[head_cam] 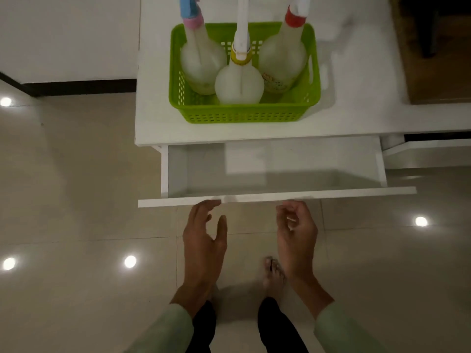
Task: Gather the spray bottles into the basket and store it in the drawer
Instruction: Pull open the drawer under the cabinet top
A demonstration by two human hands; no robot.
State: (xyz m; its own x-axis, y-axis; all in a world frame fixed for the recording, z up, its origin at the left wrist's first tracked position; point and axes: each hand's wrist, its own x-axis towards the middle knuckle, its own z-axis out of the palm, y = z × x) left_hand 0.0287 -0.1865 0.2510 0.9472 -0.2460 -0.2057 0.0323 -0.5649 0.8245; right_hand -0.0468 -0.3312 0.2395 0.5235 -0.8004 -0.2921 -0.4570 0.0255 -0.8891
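A green slotted basket (242,113) stands on the white desk top (356,118). Three pale spray bottles stand upright inside it: one with a pink collar (201,64) at the left, one with a yellow collar (239,82) in the front middle, one with a red collar (283,62) at the right. Below the desk edge a white drawer (275,197) is pulled out and nothing lies inside it. My left hand (204,238) is just below the drawer front, fingertips at its edge, holding nothing. My right hand (297,233) hangs below the front with fingers loosely curled, holding nothing.
Glossy beige floor tiles (76,200) with light reflections surround the desk. My bare foot (274,273) stands under the hands. A second drawer front (428,149) shows at the right, under the desk. White wall with a dark skirting lies at the left.
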